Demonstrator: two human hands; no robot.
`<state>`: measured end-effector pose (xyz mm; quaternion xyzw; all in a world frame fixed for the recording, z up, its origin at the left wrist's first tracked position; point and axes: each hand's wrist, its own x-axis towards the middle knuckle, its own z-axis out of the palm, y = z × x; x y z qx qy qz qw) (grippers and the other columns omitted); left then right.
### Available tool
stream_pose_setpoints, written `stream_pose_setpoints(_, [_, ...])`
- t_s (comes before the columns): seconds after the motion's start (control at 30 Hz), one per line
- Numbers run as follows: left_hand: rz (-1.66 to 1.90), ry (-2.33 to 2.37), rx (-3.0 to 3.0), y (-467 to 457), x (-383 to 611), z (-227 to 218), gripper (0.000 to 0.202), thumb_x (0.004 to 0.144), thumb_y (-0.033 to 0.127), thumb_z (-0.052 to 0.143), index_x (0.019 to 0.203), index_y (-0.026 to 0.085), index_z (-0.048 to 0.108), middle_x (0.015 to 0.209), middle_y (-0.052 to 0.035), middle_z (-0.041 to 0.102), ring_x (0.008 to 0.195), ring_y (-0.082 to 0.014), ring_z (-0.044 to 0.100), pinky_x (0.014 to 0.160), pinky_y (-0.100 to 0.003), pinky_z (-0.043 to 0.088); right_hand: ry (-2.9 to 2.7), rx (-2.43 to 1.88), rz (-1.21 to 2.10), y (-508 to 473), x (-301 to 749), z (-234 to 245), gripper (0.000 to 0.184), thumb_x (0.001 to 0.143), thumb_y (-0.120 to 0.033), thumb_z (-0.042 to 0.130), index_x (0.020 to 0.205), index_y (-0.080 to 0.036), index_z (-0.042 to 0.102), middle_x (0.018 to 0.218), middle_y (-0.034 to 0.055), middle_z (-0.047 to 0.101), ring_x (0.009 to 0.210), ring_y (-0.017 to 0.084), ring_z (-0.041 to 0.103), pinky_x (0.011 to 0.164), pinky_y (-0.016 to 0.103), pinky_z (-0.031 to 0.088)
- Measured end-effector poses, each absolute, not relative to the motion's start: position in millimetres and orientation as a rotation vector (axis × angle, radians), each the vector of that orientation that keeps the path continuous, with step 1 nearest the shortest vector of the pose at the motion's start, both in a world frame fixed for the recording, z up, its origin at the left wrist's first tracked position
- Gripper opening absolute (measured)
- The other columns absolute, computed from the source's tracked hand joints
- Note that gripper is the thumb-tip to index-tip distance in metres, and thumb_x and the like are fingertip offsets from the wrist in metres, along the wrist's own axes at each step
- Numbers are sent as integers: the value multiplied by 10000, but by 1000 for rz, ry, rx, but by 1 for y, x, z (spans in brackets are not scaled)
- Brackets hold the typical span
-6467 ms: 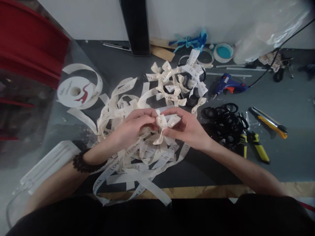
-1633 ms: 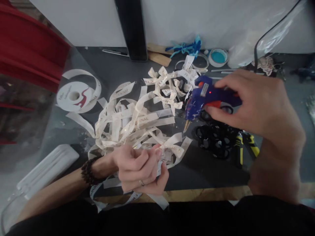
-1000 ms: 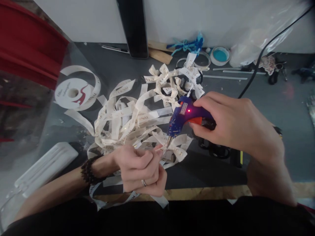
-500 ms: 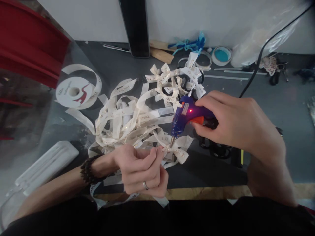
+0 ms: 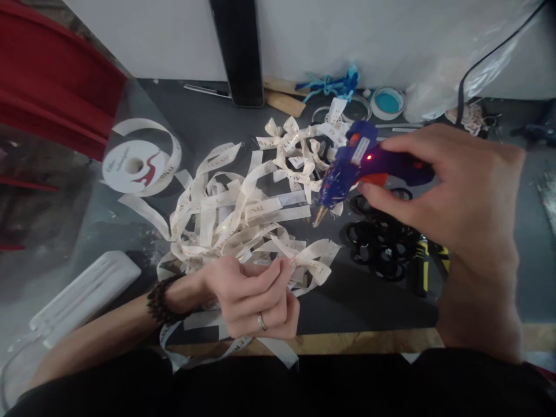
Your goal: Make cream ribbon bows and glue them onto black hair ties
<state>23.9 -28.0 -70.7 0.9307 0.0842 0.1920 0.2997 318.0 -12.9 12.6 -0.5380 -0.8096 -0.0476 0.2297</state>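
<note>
Closed in a pinch, my left hand [image 5: 256, 298] holds a cream ribbon bow [image 5: 319, 262] by its left side, low over the front of the table. My right hand [image 5: 456, 185] is wrapped round a blue hot glue gun [image 5: 345, 168] with an orange trigger and a lit red light. Its metal nozzle points down and left, above the bow and apart from it. Beside my left hand lies a heap of loose printed ribbon strips [image 5: 217, 214]. Several finished-looking bows [image 5: 299, 150] are clustered behind the heap.
A ribbon spool [image 5: 136, 165] lies at the left, with a white power strip [image 5: 87, 295] nearer me. Black rings [image 5: 382, 243] and yellow-black handles [image 5: 420, 269] lie under my right arm. At the back are a phone [image 5: 241, 52], blue yarn [image 5: 343, 84] and a tape roll [image 5: 388, 103].
My right hand has lifted the glue gun up and to the right, so its nozzle has left the bow. My left hand stays nearly still with the bow.
</note>
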Motion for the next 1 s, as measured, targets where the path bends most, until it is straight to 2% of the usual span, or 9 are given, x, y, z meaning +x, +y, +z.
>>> stream_pose_setpoints(0.13, [960,-220,2923,-30,30,-66,276,799,62,727,756,334,710,631,91,718,662,-235,825,538,-215,711,-2108,-1637,-234,-4,332,14,430,886,-421,832,1273,-240,780,1231,87,805,1216,338,721,1068,453,558])
stream_pose_setpoints(0.23, [1369,-423,3197,-33,32,-69,207,840,107,690,723,276,720,631,65,716,678,-223,824,586,-220,726,-2049,-1796,-265,6,346,9,464,871,-394,845,1311,-265,773,1240,73,809,1201,332,739,1083,480,544])
stream_pose_setpoints(0.3, [1487,-351,3261,-38,32,-72,202,824,86,659,727,252,720,642,48,718,729,-238,830,644,-259,743,-2041,-1931,-256,16,358,4,451,878,-363,831,1316,-269,775,1245,88,811,1197,328,749,1085,482,529])
stream_pose_setpoints(0.37, [1564,-173,3216,-42,31,-76,194,799,76,646,728,248,703,626,43,700,757,-248,830,685,-286,749,-2002,-2079,-293,27,375,-4,445,829,-364,876,1261,-284,806,1147,88,839,1142,332,772,1049,476,526])
stream_pose_setpoints(0.43, [1578,-38,3175,-46,31,-78,177,794,92,644,729,250,688,616,40,688,782,-253,832,715,-299,751,-1933,-2221,-170,39,394,-12,524,785,-434,913,1271,-265,808,1092,108,845,1082,321,784,990,437,538])
stream_pose_setpoints(0.53, [1564,-16,3175,-45,31,-78,163,814,119,645,748,260,693,634,44,691,803,-243,835,732,-296,752,-1915,-2391,86,54,421,-25,515,782,-436,917,1248,-240,820,1083,116,840,1042,294,771,909,388,517])
stream_pose_setpoints(0.73, [1499,-346,3269,-37,33,-76,213,818,90,625,755,275,712,640,68,684,735,-230,830,685,-287,752,-1906,-2571,66,68,431,-47,574,795,-593,844,1247,-240,814,1173,122,818,986,286,710,787,383,431])
stream_pose_setpoints(0.9, [1504,-243,3268,-39,30,-76,193,821,102,641,773,275,712,681,56,711,785,-236,835,732,-301,754,-2107,-2648,135,73,419,-58,490,876,-491,788,1227,-149,802,1148,215,798,978,317,698,738,405,369])
stream_pose_setpoints(1.0, [1456,-271,3300,-40,29,-75,189,831,110,657,789,283,720,701,60,725,773,-225,833,718,-286,751,-2143,-2682,87,66,409,-53,556,924,-510,733,1277,-81,756,1154,288,772,1021,370,710,724,417,360])
